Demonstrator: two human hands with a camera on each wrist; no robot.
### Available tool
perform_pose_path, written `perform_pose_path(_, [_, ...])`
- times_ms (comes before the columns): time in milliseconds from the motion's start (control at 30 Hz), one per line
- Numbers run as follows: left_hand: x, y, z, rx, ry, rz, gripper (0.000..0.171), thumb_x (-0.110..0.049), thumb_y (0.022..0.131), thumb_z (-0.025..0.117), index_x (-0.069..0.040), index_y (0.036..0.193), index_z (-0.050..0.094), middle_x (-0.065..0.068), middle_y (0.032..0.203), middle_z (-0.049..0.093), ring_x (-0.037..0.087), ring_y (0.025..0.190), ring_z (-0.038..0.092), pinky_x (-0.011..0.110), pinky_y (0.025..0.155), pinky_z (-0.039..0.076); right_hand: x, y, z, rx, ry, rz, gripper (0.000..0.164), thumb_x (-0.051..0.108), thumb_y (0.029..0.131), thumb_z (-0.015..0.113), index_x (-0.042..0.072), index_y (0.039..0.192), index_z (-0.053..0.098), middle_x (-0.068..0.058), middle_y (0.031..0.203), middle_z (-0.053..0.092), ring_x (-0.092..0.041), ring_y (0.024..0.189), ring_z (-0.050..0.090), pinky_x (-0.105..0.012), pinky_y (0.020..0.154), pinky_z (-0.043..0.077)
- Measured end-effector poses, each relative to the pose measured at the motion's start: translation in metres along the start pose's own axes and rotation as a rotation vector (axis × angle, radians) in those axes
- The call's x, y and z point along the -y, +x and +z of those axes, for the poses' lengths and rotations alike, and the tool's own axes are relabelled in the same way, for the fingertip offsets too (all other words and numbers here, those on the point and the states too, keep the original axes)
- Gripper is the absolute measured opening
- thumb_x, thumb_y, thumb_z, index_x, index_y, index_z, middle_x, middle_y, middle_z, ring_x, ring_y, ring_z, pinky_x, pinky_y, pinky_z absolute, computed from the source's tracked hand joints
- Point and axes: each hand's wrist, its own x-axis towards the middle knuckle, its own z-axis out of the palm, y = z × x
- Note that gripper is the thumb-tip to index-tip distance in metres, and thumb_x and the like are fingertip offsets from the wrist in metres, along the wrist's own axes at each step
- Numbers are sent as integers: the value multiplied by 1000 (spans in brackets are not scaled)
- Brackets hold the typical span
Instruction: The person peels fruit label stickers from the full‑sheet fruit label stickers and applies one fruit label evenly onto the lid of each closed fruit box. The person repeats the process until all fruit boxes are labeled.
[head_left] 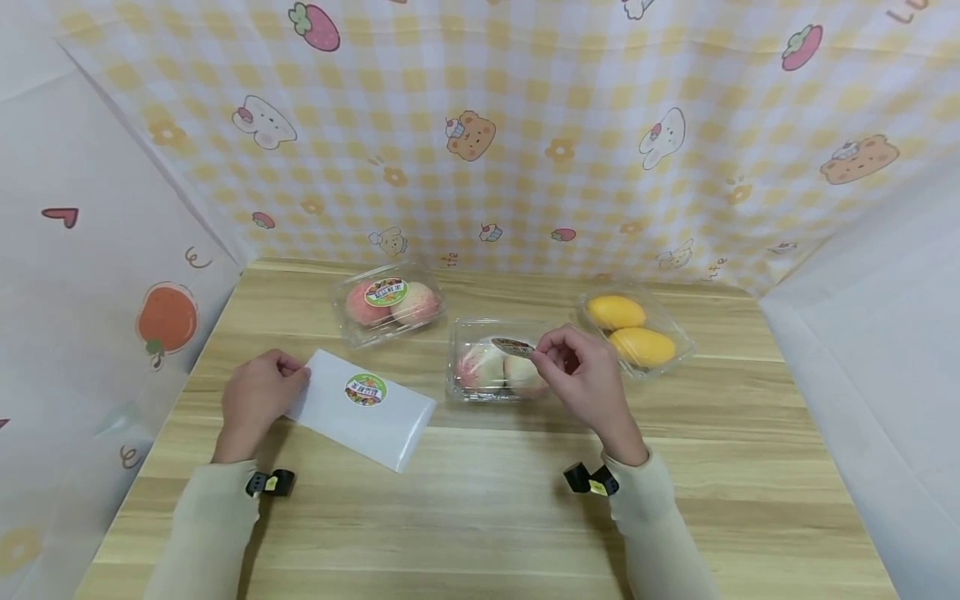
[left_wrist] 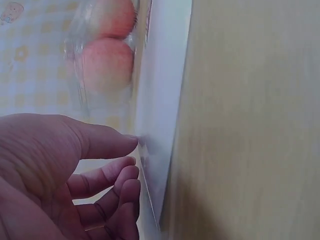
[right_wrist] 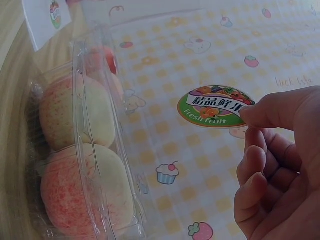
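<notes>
My right hand point(head_left: 588, 383) pinches an oval fruit sticker point(right_wrist: 212, 107) by one end between thumb and forefinger. The sticker hangs over a clear plastic box point(head_left: 453, 377) holding two pale peaches with red speckles point(head_left: 480, 367); the lid looks closed. In the right wrist view the sticker's printed green and red face shows, apart from that box. At the left, my left hand point(head_left: 258, 398) pinches the near-left corner of a white sticker sheet point(head_left: 360, 425), which bears another oval sticker point(head_left: 366, 389). The left wrist view shows the thumb point(left_wrist: 110, 142) at the sheet's edge.
Behind the sheet, a clear box with two pink peaches point(head_left: 367, 304) carries an oval label point(head_left: 386, 292) on top. A box with two yellow mangoes point(head_left: 642, 346) stands back right. A checked cloth point(head_left: 525, 192) hangs behind the wooden table point(head_left: 480, 517).
</notes>
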Motion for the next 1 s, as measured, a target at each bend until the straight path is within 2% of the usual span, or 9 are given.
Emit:
perform_pose_path(133, [-7, -3, 1, -19, -8, 32, 28, -28, 101, 70, 0, 105, 73, 16, 92, 73, 35, 82, 65, 42, 63, 44, 1, 0, 0, 2, -1, 9, 15, -6, 93, 82, 6, 92, 75, 1, 77, 67, -13, 60, 51, -19, 56, 42])
perform_pose_path(267, [-22, -12, 2, -38, -29, 79, 25, -25, 102, 72, -1, 102, 73, 13, 85, 71, 29, 74, 62, 38, 60, 42, 2, 1, 0, 3, -1, 11, 15, -7, 93, 82, 6, 92, 75, 1, 77, 67, -14, 60, 51, -19, 56, 42])
perform_pose_path(400, [-42, -26, 2, -60, -74, 170, 21, -23, 100, 77, -2, 95, 75, 8, 80, 71, 25, 68, 60, 37, 59, 42, 2, 1, 0, 5, -3, 9, 14, -7, 93, 82, 5, 92, 74, 0, 78, 67, -14, 60, 52, -18, 57, 42])
perform_pose_path(567, [-71, -41, -1, -75, -147, 303, 13, -19, 97, 80, -8, 91, 78, 2, 79, 74, 20, 70, 64, 38, 63, 46, 2, 1, 0, 3, 2, 8, 14, -6, 94, 82, 6, 92, 75, 1, 77, 67, -13, 60, 51, -19, 57, 42])
perform_pose_path(767, [-105, -53, -3, -25, -202, 389, 9, -18, 98, 80, -11, 93, 78, -1, 82, 73, 16, 73, 66, 37, 67, 51, -1, -1, 1, 2, -7, 5, 15, -7, 92, 82, 6, 91, 75, 2, 77, 67, -12, 60, 52, -18, 56, 42])
perform_pose_path(1000, [-138, -51, 3, 50, -286, 494, 5, -15, 99, 82, -11, 99, 79, -1, 88, 74, 18, 83, 69, 37, 74, 55, 0, -1, 3, 4, 9, -3, 15, -6, 93, 82, 7, 91, 75, 1, 78, 68, -12, 60, 52, -18, 55, 43])
